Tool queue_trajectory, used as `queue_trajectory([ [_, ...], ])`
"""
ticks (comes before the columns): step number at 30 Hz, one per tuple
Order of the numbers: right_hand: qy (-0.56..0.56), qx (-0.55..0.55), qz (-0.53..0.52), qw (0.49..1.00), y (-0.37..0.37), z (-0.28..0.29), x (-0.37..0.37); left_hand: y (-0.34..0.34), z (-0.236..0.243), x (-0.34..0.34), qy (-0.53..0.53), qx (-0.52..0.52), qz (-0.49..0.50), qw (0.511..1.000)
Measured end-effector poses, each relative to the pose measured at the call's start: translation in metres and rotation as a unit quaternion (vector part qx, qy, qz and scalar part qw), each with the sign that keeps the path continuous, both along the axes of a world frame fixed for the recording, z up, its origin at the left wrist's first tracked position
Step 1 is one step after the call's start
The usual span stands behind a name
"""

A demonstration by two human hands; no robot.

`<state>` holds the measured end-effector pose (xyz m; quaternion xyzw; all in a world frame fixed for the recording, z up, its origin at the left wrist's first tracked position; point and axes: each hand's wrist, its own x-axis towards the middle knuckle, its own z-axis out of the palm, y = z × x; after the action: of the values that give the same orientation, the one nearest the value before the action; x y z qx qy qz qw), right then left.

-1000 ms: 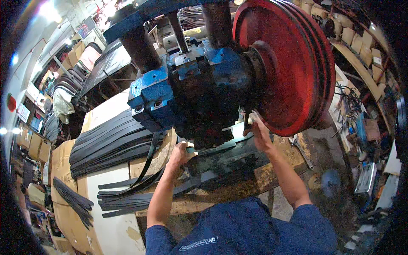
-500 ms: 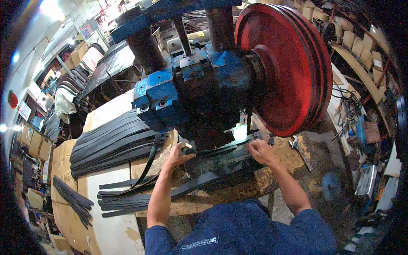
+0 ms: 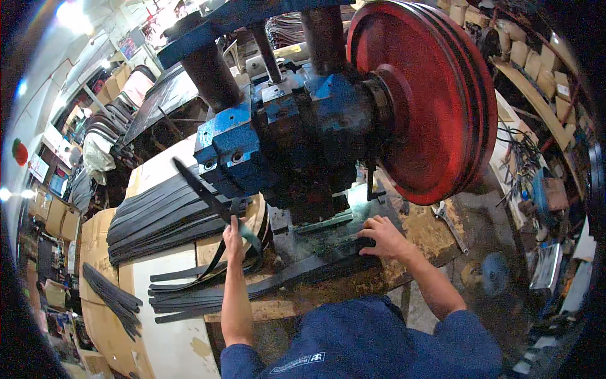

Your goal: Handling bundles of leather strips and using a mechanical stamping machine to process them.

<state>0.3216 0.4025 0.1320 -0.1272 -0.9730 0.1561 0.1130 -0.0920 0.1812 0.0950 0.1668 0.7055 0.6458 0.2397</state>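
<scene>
Both hands on dark strips — under press.

A small industrial workshop is shown: a heavy blue press machine with a large red flywheel is mounted at 12 o'clock, dark cut strips are stacked on a worn bench, and cardboard boxes are piled at 9 o'clock.

Cluttered workshop: cardboard boxes at left, bright ceiling light.
</scene>
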Motion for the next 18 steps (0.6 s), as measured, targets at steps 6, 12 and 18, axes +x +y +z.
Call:
queue_trajectory([
  [6, 0.065, -0.067, -0.044, 0.995, -0.003, -0.009, -0.011, 0.02, 0.001, 0.071, 0.319, -0.112, 0.038, 0.94],
  [12, 0.14, -0.141, -0.122, 0.972, 0.012, -0.014, -0.032, 0.025, 0.042, 0.129, 0.156, -0.17, -0.362, 0.903],
  [18, 0.076, -0.007, -0.163, 0.984, 0.036, -0.012, -0.032, 0.019, 0.046, 0.094, 0.243, -0.187, -0.327, 0.894],
])
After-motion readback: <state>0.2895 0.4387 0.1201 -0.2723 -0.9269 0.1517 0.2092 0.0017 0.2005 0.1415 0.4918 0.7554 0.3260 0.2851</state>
